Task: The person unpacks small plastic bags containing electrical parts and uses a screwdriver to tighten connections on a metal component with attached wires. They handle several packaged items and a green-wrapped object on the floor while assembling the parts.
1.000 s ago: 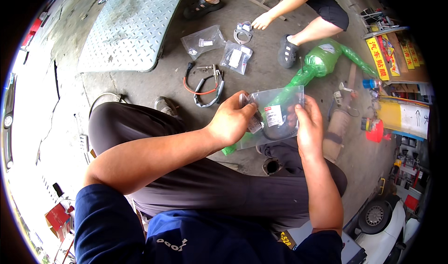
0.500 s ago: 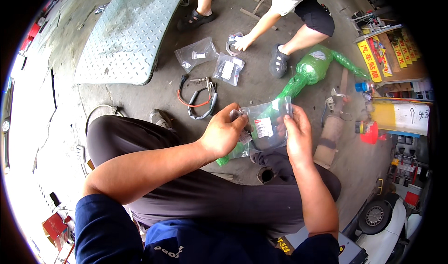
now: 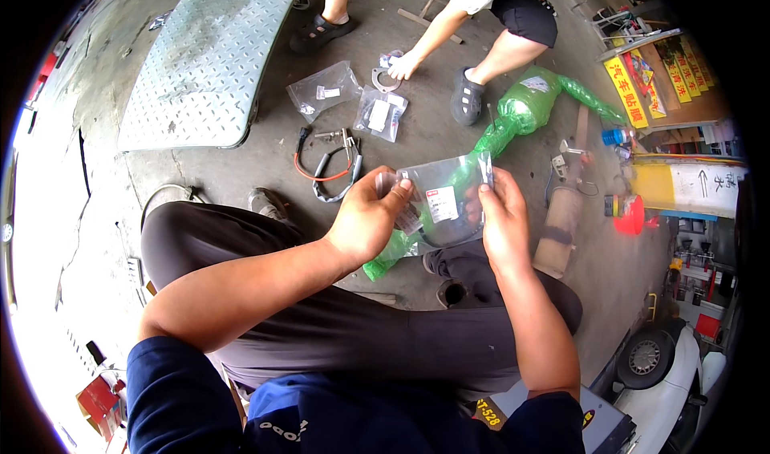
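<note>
A clear plastic bag [image 3: 425, 175] with a white label is stretched between my hands, above my lap. My left hand [image 3: 361, 220] pinches its left side between thumb and fingers. At the bag's right edge, my right hand [image 3: 505, 225] grips it with the thumb in front. Something dark and curved shows through the lower part of the bag; its kind cannot be made out. Behind the bag, a part wrapped in green plastic [image 3: 525, 101] lies across the floor. Just beyond my left hand is a sensor with a black and orange cable [image 3: 330, 173].
Two more clear bags [image 3: 329, 93] lie ahead. Another person's hand [image 3: 403, 66] touches a flat metal gasket [image 3: 386, 80]. A tread-plate platform [image 3: 200, 69] stands at the left. A brownish metal cylinder [image 3: 559, 233] and a red container [image 3: 629, 221] are on the right.
My view has shifted slightly, and the bag stays held in both hands. The other person's hand has shifted a little at the gasket, which now shows more fully.
</note>
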{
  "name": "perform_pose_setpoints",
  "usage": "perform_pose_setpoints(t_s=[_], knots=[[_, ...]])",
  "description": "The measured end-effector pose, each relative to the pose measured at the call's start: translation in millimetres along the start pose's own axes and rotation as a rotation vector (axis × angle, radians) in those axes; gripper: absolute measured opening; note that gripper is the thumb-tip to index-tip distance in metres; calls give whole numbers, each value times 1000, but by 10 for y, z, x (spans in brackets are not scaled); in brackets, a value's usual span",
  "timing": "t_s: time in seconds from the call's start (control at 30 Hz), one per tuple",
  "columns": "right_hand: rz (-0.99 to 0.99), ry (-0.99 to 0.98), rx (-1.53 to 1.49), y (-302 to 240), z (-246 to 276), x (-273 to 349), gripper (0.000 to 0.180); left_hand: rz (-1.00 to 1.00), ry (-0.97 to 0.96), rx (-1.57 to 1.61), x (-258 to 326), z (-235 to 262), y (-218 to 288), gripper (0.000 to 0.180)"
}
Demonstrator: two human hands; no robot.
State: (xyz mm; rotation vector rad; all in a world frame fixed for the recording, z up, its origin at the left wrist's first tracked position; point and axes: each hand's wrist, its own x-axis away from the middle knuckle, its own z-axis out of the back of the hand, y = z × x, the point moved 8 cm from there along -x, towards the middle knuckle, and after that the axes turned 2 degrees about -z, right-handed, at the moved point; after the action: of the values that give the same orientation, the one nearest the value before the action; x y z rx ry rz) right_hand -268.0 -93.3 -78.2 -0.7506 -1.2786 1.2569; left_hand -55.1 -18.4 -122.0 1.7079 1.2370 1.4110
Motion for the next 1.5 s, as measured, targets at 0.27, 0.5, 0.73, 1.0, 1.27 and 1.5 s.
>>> perform_pose_setpoints(t_s=[0.27, 0.5, 0.73, 1.0, 1.27, 1.5], knots=[[11, 12, -52, -28, 10, 2, 26, 76, 35, 355, -25, 65, -47, 45], [1, 46, -55, 83, 54, -8, 25, -11, 5, 78, -2, 36, 26, 21], [74, 62, 21, 10, 49, -17, 24, -56, 10, -92, 8, -33, 104, 13], [178, 130, 115, -57, 46, -35, 18, -91, -42, -88, 35, -26, 197, 16], [339, 35, 312, -368, -2, 142, 19, -586, 58, -718, 89, -153, 597, 60], [438, -121, 473, -479, -159, 346, 30, -264, -244, -461, -141, -188, 207, 18]])
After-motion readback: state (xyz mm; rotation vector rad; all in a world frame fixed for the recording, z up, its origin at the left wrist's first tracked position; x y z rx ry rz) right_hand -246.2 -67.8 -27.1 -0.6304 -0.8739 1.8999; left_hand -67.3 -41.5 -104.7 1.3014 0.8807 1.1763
